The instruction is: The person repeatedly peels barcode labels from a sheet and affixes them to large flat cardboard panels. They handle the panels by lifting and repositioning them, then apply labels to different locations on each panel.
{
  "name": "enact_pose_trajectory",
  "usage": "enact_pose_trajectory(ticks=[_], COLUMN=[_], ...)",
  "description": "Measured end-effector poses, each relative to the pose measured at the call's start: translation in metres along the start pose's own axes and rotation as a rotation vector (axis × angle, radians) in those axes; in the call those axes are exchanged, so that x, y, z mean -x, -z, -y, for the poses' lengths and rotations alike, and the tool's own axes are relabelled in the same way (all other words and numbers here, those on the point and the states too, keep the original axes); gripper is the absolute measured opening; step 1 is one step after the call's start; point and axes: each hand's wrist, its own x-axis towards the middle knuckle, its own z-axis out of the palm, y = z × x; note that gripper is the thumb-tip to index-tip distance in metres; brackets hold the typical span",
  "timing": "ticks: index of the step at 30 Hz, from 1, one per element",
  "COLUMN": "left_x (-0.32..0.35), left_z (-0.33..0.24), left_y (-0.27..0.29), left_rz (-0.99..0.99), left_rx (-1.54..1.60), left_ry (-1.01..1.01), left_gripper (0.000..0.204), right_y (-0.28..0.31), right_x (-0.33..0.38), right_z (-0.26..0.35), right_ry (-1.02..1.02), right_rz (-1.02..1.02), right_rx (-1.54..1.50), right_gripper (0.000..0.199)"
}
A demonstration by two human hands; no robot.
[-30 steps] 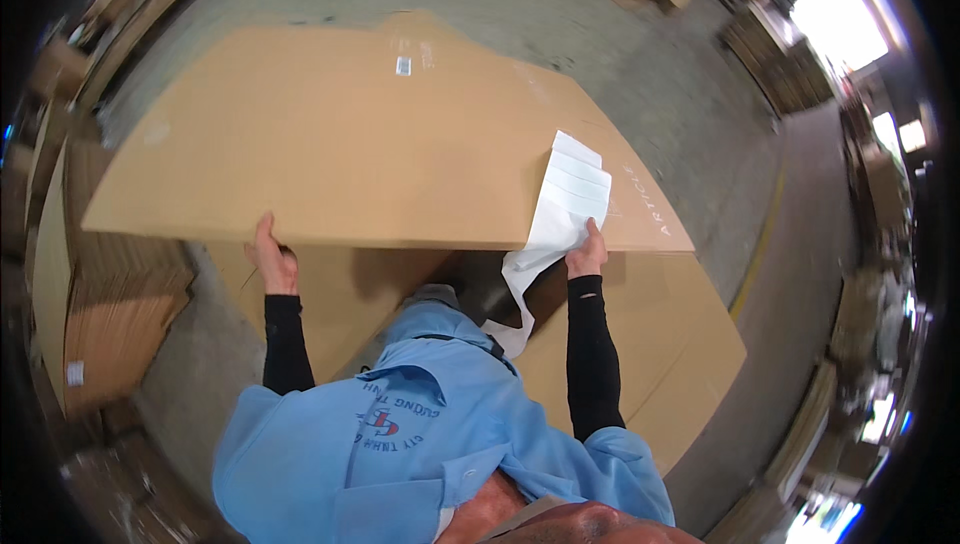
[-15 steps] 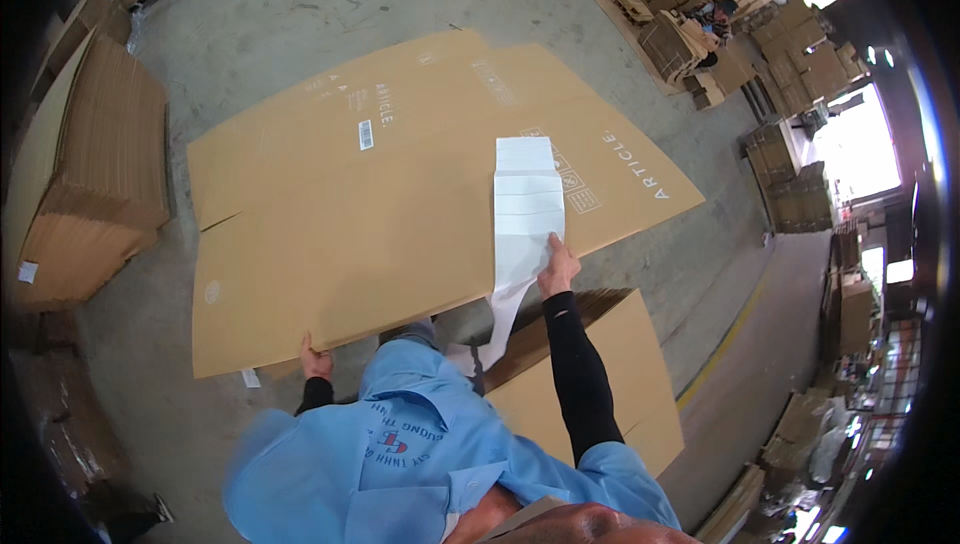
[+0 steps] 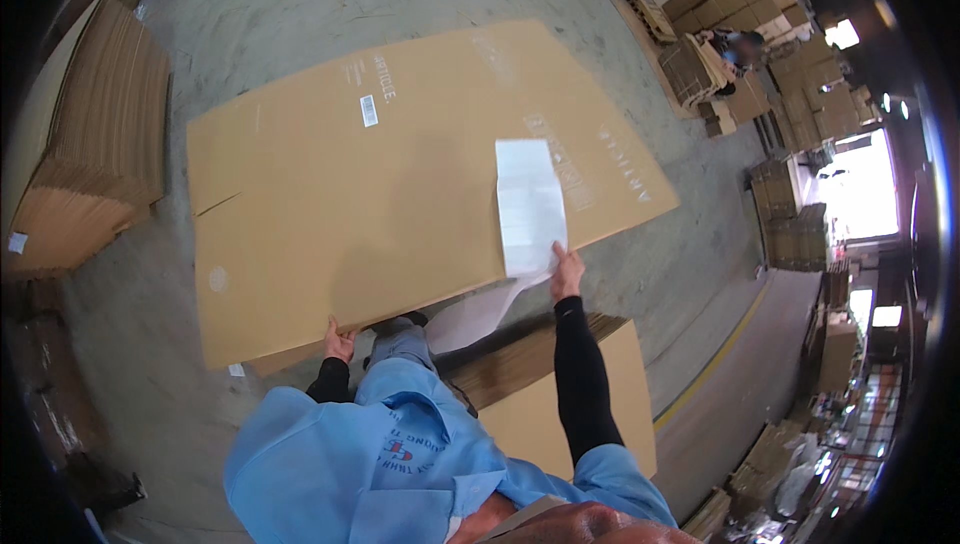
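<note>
Concrete warehouse floor [image 3: 250, 4], big flat cardboard sheet [image 3: 380, 194] held up over it, left hand [image 3: 338, 341] grasping its lower edge, right hand [image 3: 567, 271] pinching white paper [image 3: 528, 206] against sheet, cardboard stack [image 3: 85, 144] at left, second stack [image 3: 560, 394] beside legs

L hand [image 3: 338, 342] + R hand [image 3: 566, 272] grip cardboard sheet [image 3: 400, 184] | R w/ paper [image 3: 530, 206]

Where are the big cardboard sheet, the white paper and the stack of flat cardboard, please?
big cardboard sheet [image 3: 330, 194]: head view, bare middle of its face.
white paper [image 3: 528, 206]: head view, centre.
stack of flat cardboard [image 3: 90, 154]: head view, layered edge.
</note>
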Motion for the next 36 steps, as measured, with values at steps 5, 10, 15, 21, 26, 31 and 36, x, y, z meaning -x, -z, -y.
enact_pose_trajectory(ticks=[5,10,15,21,26,31,36], left_x=[-0.018,-0.042,-0.056,-0.004,0.131,0.206,0.243], left_z=[0.018,0.024,0.019,0.071,0.189,0.283,0.34], left_y=[-0.02,-0.039,-0.126,-0.285,-0.362,-0.4,-0.421], left_rz=[-0.193,-0.119,0.166,0.895,1.34,1.341,1.506], left_rx=[-0.28,-0.72,-1.428,-1.678,-1.644,-1.354,-1.353], left_ry=[0.276,0.416,0.175,0.454,0.737,1.183,1.223], left_gripper=[0.057,0.053,0.05,0.065,0.065,0.064,0.059], right_y=[-0.014,0.006,0.059,0.096,0.115,0.12,0.129], right_x=[0.037,0.092,0.148,0.248,0.344,0.352,0.353], right_z=[-0.021,-0.023,0.018,0.08,0.089,0.073,0.079], right_ry=[-0.058,0.175,0.247,0.411,0.353,0.24,0.129], right_rz=[0.049,-0.139,-0.272,-0.401,-0.631,-0.732,-0.905], right_rx=[0.219,0.47,0.689,0.338,0.253,-0.108,-0.229], right_gripper=[0.015,0.021,0.021,0.024,0.026,0.023,0.023])
